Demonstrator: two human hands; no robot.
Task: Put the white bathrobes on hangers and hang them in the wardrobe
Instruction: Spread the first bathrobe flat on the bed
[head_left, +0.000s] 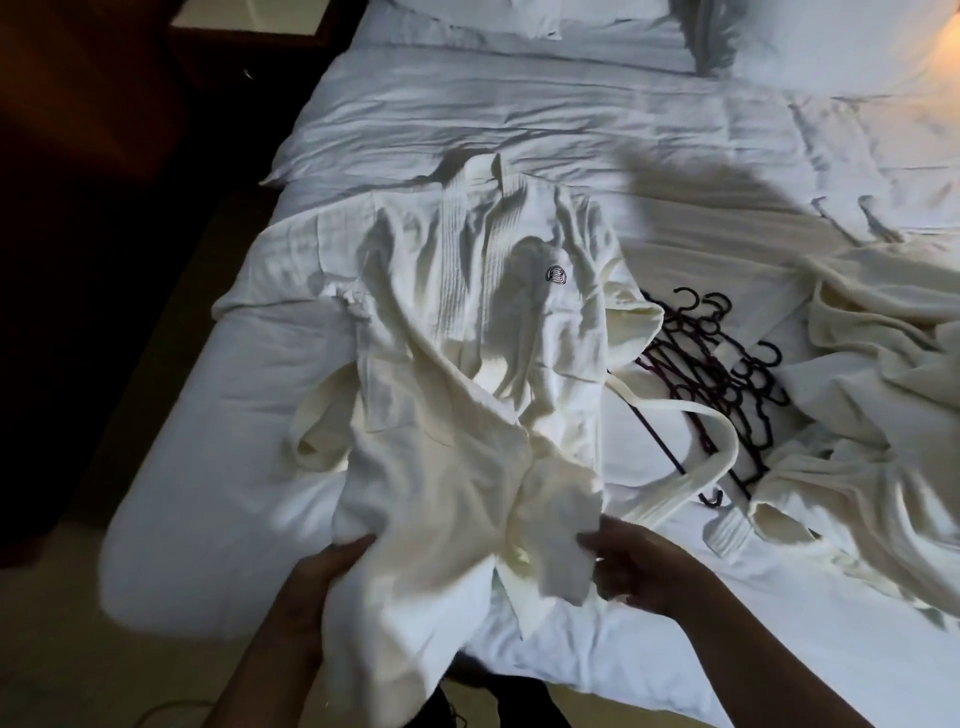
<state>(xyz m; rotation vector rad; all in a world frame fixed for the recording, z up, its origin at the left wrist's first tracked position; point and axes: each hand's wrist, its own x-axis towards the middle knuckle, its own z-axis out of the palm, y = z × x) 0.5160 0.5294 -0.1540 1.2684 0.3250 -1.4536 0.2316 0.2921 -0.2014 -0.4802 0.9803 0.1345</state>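
Lying front-up on the bed (197, 467), the bathrobe (467, 364) is held at its hem by the left hand (332, 569). The right hand (641, 566) touches the hem, but its grip cannot be told. The front should be smoothed flat before the hangers (727, 374) are reached for.

The bathrobe (457, 364) spread over the middle of the bed (467, 119) was creamy white, with fine parallel ribbing down its collar (498, 234) and a small dark emblem (556, 274) of curved lines on the chest. Its belt (691, 467) was the same cream. The second bathrobe (883, 415), toward the bed's right edge, was a slightly yellower cream. Between them the hangers (727, 384) were very dark, black or deep purple. The bed's sheets were plain white with a cool bluish cast, warming to orange at the far right corner, and the pillows (519, 15) were white. The floor (78, 649) was pale beige.
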